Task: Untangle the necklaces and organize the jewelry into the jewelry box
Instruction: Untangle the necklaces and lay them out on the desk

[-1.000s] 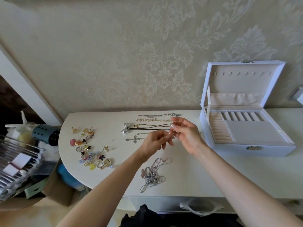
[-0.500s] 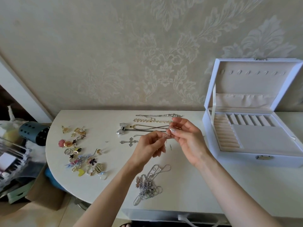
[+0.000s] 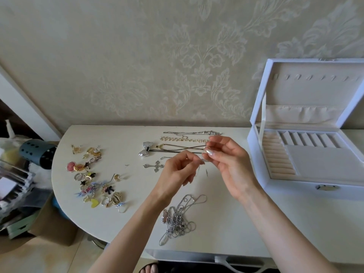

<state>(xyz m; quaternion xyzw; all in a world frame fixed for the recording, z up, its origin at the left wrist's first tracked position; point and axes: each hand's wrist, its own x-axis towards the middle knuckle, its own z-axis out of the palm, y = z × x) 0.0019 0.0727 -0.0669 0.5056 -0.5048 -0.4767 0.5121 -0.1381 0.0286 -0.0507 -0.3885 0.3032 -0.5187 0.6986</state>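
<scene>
Above the middle of the white table (image 3: 226, 217), my left hand (image 3: 177, 172) and my right hand (image 3: 228, 160) pinch the two ends of a thin silver chain (image 3: 203, 160) stretched between their fingertips. A tangled heap of silver necklaces (image 3: 177, 217) lies near the front edge below my hands. Laid out straight behind them are a silver chain (image 3: 193, 133), a gold chain (image 3: 183, 139), a silver bow necklace (image 3: 146, 149) on a dark cord and a silver cross pendant (image 3: 154, 166). The white jewelry box (image 3: 307, 168) stands open at the right.
A spread of small rings, earrings and charms (image 3: 92, 178) covers the table's left part. Off the left edge are a dark perforated cup (image 3: 37, 154), a clear organizer (image 3: 13, 184) and a cardboard box (image 3: 53, 227) on the floor. The wall is close behind.
The view has shifted, so the table sits lower and the box farther right. Both hands stay together on the thin chain, with their fingertips slightly farther apart.
</scene>
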